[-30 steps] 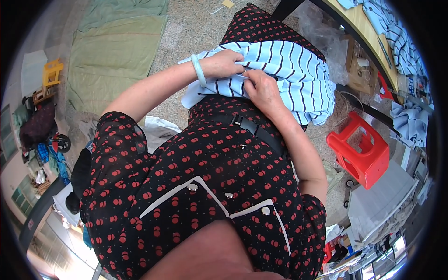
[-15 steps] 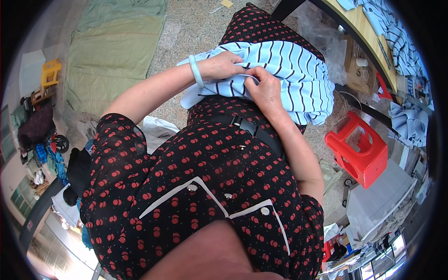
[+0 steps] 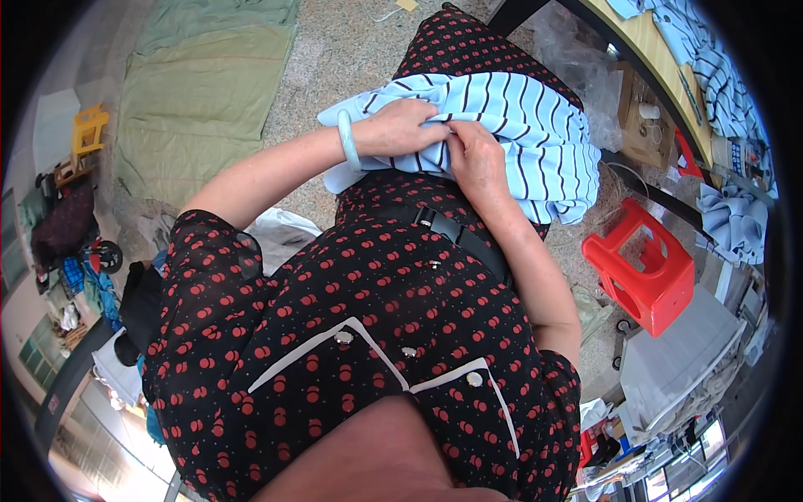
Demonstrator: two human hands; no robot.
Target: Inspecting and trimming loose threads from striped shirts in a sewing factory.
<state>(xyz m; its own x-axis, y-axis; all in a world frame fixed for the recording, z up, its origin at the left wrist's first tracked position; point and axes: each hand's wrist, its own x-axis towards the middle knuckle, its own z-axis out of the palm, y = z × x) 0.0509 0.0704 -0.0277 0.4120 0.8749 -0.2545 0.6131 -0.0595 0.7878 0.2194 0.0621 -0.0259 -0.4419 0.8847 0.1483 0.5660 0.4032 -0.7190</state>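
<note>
Across my lap lies a light blue striped cloth (image 3: 539,125) with thin dark stripes, bunched into loose folds. My left hand (image 3: 401,128), with a pale bangle (image 3: 348,140) on its wrist, rests over the cloth with fingers bent down and closed on a fold. Close against it, my right hand (image 3: 480,161) pinches the same cloth between thumb and fingers. The fingertips of both hands meet near the middle of the fabric. Whatever small part lies between them is hidden by the fingers.
A red plastic stool (image 3: 642,266) stands on the floor at my right. Beyond it is a wooden-topped table (image 3: 623,21) with more striped cloth (image 3: 719,79). A cardboard box (image 3: 644,125) sits beneath. Green sheeting (image 3: 201,92) covers floor at far left.
My left hand has shifted slightly down and its fingers now reach over toward the right fingertips. My right hand has turned a little, its pinch moving slightly right. The cloth stays in place.
</note>
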